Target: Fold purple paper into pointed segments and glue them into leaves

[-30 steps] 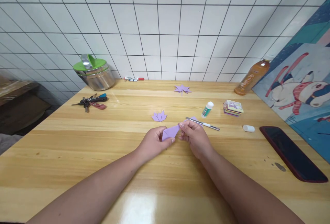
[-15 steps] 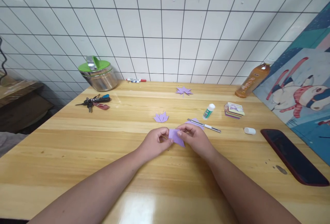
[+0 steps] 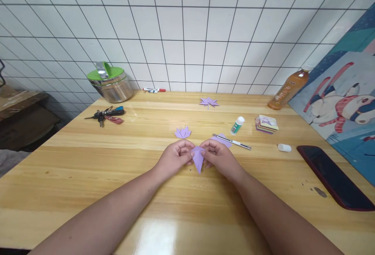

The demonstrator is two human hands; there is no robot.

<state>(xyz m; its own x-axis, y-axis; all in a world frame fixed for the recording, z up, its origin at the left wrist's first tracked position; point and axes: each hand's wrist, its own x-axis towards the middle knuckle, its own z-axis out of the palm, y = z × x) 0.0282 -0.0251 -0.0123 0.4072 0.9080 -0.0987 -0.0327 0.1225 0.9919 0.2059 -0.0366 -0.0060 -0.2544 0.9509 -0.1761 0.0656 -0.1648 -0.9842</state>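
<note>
A small folded sheet of purple paper (image 3: 199, 161) is held between both hands just above the wooden table, its pointed end toward me. My left hand (image 3: 175, 157) pinches its left edge, thumb on top. On the right edge, my right hand (image 3: 221, 157) has a like pinch. Just beyond them lies a purple folded paper flower piece (image 3: 183, 132). A white and grey pen-like tool (image 3: 232, 142) rests across another purple paper piece (image 3: 222, 139) past my right hand. Farther back sits a wider purple paper flower piece (image 3: 209, 102).
An uncapped glue stick (image 3: 237, 125), its white cap (image 3: 284, 148), a paper stack (image 3: 266, 124) and a phone (image 3: 335, 176) lie to the right. A tea bottle (image 3: 288, 90) leans at the back. Leftward are keys (image 3: 105, 115), a green-lidded steel pot (image 3: 113, 87) and a marker (image 3: 154, 90).
The purple paper has turned in my fingers, from a slanted four-sided shape to a kite shape pointing toward me. Both hands stay close together at its edges.
</note>
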